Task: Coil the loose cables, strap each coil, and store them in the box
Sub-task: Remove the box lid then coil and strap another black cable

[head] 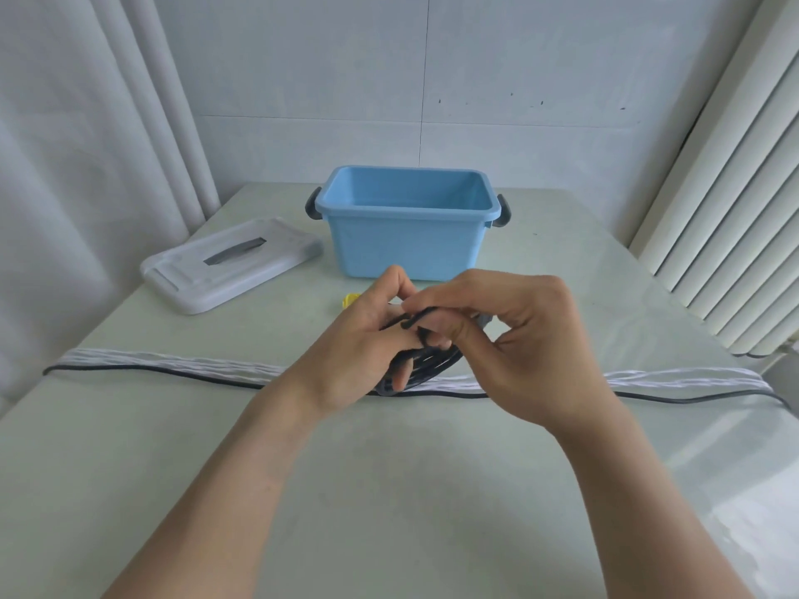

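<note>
Cables first: the black coil [426,365] sits around the middle of the table [389,490], held up between both hands, a bit nearer the front edge than the box is. Going left to right, a white lid [231,263] with a grey handle slot lies flat near the table's left edge. Then comes the left hand [367,343], fingers curled through and around the coil's loops. A bit of something yellow [350,300] peeks out just behind that hand, can't tell what it is. The blue box [406,235] stands open toward the back edge, dark handles on both ends. The right hand [514,335] has fingertips pinched together on a thin black strap [417,319] that crosses over the coil. A white band with a dark edge [648,389] runs across the table under the hands.
</note>
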